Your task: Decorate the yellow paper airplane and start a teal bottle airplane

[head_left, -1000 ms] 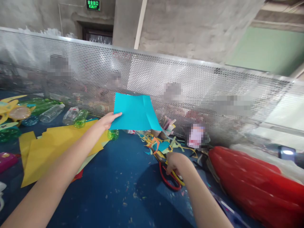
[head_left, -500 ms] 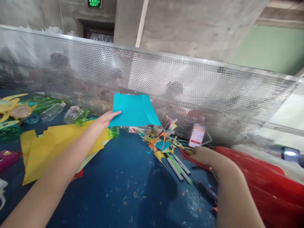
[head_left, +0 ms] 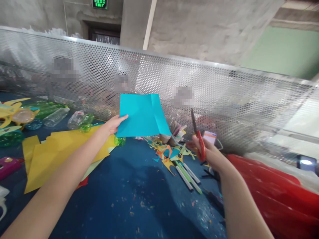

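Note:
My left hand [head_left: 114, 124] pinches the left edge of a creased sheet of blue paper [head_left: 139, 114], thumb on top, and holds it up over the table. To the right, my right hand [head_left: 208, 151] is closed around the red handles of a pair of scissors [head_left: 200, 142]. Their blades point up and look closed together. A gap separates the scissors from the blue sheet. Beneath my left forearm lie sheets of yellow paper [head_left: 59, 149]. Cut paper scraps [head_left: 171, 152] are heaped between my hands, with several glue sticks [head_left: 185, 177] just in front.
Plastic bottles [head_left: 56, 117] lie along the back left. A magenta glue gun [head_left: 9, 167] is at the left edge. A perforated metal screen [head_left: 154, 76] closes off the back. Behind my right hand stands a phone [head_left: 210, 136]; red plastic sheeting [head_left: 269, 186] covers the right side.
My right hand has lifted the scissors from the table, and their blades now point upward. The blue paper has shifted slightly, with its face tilted more toward me.

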{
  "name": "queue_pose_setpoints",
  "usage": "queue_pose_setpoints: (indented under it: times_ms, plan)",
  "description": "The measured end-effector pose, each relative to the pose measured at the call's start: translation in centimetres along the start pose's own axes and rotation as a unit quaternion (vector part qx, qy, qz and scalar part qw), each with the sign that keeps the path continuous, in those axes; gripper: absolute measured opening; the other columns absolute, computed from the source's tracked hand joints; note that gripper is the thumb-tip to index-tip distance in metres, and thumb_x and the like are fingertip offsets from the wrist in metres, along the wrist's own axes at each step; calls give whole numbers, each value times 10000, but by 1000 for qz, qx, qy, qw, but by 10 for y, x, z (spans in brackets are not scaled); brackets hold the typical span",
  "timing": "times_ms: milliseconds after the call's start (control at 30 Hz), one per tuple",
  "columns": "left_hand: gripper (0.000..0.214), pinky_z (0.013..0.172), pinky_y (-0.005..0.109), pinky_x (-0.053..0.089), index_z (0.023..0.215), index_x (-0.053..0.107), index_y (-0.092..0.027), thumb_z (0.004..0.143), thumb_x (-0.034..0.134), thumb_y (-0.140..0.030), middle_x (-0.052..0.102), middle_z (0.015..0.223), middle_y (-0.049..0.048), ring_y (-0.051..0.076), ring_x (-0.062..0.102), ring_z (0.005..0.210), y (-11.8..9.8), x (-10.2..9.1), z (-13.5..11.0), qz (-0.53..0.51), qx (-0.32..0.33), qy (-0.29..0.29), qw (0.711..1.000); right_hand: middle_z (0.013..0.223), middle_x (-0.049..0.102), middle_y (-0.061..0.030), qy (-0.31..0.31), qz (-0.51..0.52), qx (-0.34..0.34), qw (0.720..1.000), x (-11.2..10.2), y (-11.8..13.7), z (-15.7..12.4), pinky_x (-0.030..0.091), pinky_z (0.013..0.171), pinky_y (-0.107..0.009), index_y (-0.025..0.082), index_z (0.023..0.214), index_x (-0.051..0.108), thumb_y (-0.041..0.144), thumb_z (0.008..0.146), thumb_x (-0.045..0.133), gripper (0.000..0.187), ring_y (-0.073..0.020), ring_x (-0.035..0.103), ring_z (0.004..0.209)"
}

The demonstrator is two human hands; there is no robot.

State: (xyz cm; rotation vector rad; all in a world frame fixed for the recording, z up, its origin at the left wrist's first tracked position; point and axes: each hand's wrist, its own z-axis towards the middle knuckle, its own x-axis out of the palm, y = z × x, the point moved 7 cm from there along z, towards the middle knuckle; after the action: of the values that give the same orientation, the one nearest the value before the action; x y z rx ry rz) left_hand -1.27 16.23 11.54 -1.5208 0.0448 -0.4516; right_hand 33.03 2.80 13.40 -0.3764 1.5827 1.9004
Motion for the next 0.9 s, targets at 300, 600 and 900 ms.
queue_pose_setpoints:
  times_ms: [300,600,900]
  plan:
    - [202,922,469,478,1016,641,-162,847,581,-255,687,1059,110,281,631,1021,-14,-5,-3,-80,91,-80,989,1058,654,-148,134,314,37,939,92,38,-6,478,909,-479,232,1027,570,803,737,295,697,-298,573,1107]
    - [221,968,419,458,1068,620,-142,869,549,-208,621,1202,106,249,575,1120,-19,-30,-1,-124,164,-183,961,809,596,-69,284,259,23,923,103,57,-37,507,836,-406,225,961,625,786,741,342,666,-229,615,860]
    - [234,973,428,451,1059,633,-152,847,578,-235,620,1203,99,262,568,1125,-18,-20,-2,-99,181,-162,965,646,447,15,236,141,22,961,110,56,-34,543,706,-369,195,984,603,727,802,314,632,-137,488,580]
